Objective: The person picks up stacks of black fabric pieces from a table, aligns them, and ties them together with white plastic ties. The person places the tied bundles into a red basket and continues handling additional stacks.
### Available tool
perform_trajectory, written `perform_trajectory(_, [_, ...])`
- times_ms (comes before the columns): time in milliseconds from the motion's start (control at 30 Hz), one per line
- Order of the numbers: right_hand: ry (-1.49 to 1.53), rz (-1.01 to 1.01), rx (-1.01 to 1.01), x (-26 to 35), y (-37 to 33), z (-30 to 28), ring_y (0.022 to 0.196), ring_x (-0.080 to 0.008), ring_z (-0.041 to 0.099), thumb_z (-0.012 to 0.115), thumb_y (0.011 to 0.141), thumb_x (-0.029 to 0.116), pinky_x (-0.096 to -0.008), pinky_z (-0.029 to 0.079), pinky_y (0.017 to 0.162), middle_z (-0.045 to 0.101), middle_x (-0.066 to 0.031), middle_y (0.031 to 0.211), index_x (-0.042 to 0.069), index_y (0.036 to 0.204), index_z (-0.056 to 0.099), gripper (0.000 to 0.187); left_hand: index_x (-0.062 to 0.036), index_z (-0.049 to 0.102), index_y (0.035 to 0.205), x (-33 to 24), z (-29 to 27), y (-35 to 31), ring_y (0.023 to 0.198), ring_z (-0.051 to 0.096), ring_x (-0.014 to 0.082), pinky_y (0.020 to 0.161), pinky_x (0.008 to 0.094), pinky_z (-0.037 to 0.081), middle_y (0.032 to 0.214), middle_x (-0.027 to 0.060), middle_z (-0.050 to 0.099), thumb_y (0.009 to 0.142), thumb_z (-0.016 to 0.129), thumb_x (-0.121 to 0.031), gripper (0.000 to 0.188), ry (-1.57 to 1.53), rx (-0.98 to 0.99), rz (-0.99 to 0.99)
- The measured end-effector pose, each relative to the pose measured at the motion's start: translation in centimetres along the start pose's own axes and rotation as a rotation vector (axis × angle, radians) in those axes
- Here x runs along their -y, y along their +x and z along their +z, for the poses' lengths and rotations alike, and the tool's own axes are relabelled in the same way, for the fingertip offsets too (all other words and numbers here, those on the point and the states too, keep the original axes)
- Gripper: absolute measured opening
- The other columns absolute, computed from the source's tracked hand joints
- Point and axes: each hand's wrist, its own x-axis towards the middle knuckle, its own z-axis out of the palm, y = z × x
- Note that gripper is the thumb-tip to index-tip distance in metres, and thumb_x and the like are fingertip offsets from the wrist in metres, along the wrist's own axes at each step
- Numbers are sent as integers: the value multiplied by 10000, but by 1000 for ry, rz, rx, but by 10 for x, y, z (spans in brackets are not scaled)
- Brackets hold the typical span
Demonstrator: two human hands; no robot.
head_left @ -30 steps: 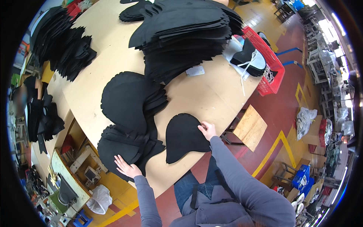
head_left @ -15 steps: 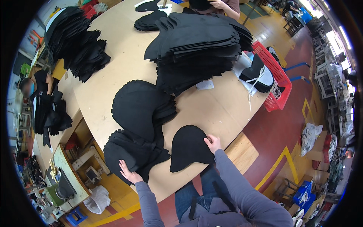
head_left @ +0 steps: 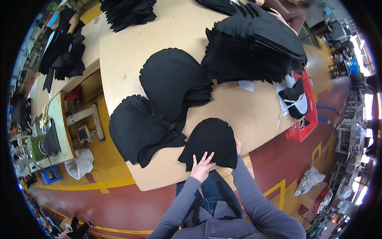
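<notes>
A rounded black fabric piece (head_left: pixel 213 137), with small notches along its curved top, is at the table's near edge in front of me. My left hand (head_left: pixel 202 167) lies on its lower part, fingers spread on the cloth. At its right edge my right hand (head_left: pixel 238 147) grips the rim; most of those fingers are hidden behind the fabric. To the left sits a fanned stack of similar black pieces (head_left: pixel 129 123). Behind that, another stack of black pieces (head_left: pixel 171 75) overlaps it.
A tall pile of black pieces (head_left: pixel 254 44) covers the far right of the tan table (head_left: pixel 123 75). Beside it, a red basket (head_left: pixel 312 107) stands at the right edge. Another black pile (head_left: pixel 129 14) lies far left. Co-workers are at the far right (head_left: pixel 290 14) and far left (head_left: pixel 65 20).
My left hand has left the left stack and moved right onto the single black piece. My right hand stays at that piece's right edge. The view has shifted.
</notes>
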Motion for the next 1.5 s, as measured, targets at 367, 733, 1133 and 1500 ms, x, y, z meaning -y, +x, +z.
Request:
perform_trajectory(367, [250,43,154,7,-1,-9,810,-122,640,546,955,157,-277,529,686,689,-50,940,-12,1085,651,238,-38,538,1315,71,-6,23,1095,504,312,934,418,433,1161,130,508,793,720,-487,712,-297,-486,-427])
perform_trajectory(733, [580,123,312,-30,15,-49,902,-181,645,538,984,321,-322,532,804,668,-78,1024,-2,1167,606,378,-61,672,1142,70,16,31,895,575,260,791,383,499,984,71,567,745,767,-465,575,-208,-858,-353])
perform_trajectory(1133, [205,-6,821,83,22,-5,1129,-196,580,758,803,72,-329,454,991,593,-117,1245,-32,1312,478,591,73,325,1444,48,-2,25,1340,402,359,1113,397,337,1396,262,424,757,736,-594,1042,-328,-536,-638])
perform_trajectory(1500, [56,-604,1323,123,47,-53,1290,-239,470,896,639,51,-357,383,1083,477,-144,1368,52,1444,303,1000,-124,217,1519,-68,59,-48,1262,475,293,1061,400,386,1408,149,448,630,881,-43,1113,-485,-1161,-80])
